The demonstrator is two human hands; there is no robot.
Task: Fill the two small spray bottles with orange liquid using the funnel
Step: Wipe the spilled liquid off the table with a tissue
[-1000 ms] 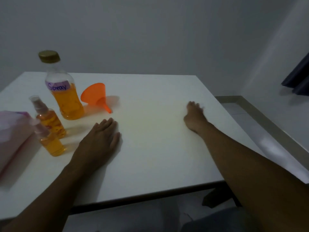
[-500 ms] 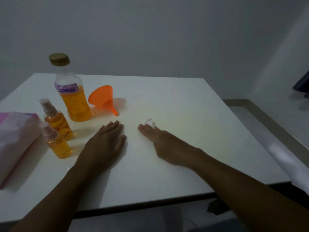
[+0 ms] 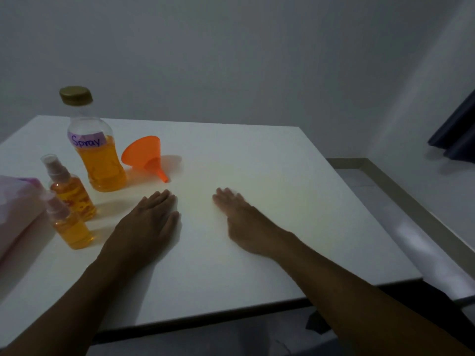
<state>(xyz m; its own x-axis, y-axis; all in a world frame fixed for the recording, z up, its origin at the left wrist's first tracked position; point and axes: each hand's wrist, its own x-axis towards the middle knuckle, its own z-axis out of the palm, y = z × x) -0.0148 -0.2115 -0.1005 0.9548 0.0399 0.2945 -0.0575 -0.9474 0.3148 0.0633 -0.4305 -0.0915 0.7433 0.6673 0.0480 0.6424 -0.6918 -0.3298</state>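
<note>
1. the left hand point(image 3: 151, 219) lies flat, palm down, on the white table point(image 3: 270, 181), fingers straight and close together, holding nothing.
2. the right hand point(image 3: 244, 217) also rests flat on the table, just right of the left and apart from it. its fingers are stretched out and slightly blurred, and it grips nothing.
3. the orange funnel point(image 3: 145, 156) lies on its side beyond the left hand, spout pointing near and right.
4. left of the funnel stands the large bottle point(image 3: 100, 160), upright, part full of orange liquid, with a gold cap point(image 3: 76, 95) and a purple label point(image 3: 86, 140) reading "spray".
5. the far small spray bottle point(image 3: 69, 191) and near small spray bottle point(image 3: 68, 224) stand upright on the left, close together, both holding orange liquid, spray tops on.
6. a pink thing point(image 3: 18, 206) lies at the left edge, and dark cloth point(image 3: 457, 134) hangs at far right.
</note>
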